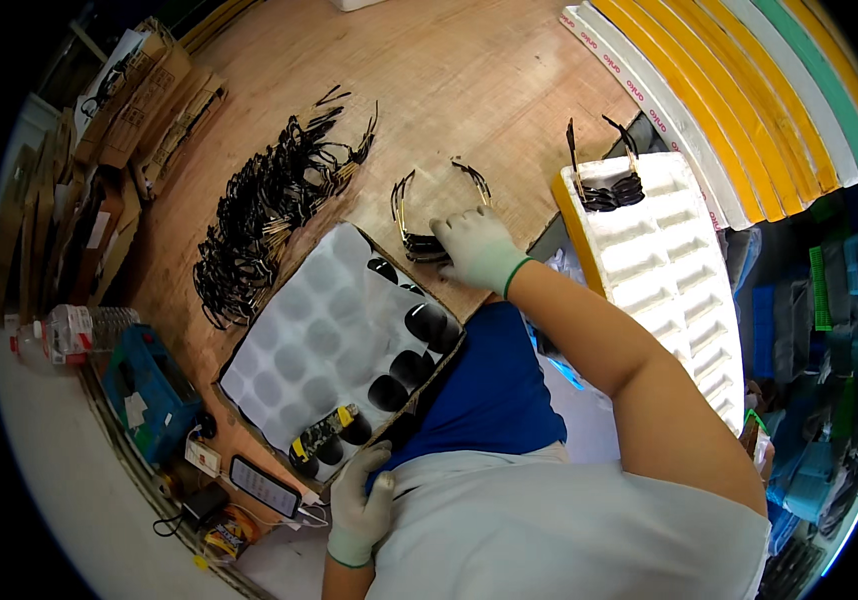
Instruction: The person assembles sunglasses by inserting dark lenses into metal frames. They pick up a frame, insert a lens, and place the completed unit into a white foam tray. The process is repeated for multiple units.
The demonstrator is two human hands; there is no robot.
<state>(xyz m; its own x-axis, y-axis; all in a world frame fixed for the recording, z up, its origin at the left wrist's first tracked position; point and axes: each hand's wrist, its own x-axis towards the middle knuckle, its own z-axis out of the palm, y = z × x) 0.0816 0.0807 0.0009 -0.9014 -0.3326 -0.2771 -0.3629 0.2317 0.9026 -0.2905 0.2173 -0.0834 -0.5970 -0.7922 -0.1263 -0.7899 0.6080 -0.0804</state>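
My right hand point(475, 247), in a white glove, rests on a pair of black sunglasses point(419, 215) lying temples-up on the wooden table point(469, 80). My left hand point(358, 505), also gloved, grips the near corner of a flat cardboard tray point(299, 350) lined with white paper and holding several dark lenses point(419, 320). A small yellow-and-black part point(321, 432) lies in that tray near my left hand.
A large heap of black frames point(269, 210) lies left of the tray. A white foam tray point(669, 260) with one pair of sunglasses point(604, 185) stands to the right. Stacked foam trays point(749, 90) lie beyond; cardboard boxes point(139, 100), a bottle point(69, 332), a phone point(264, 486) at left.
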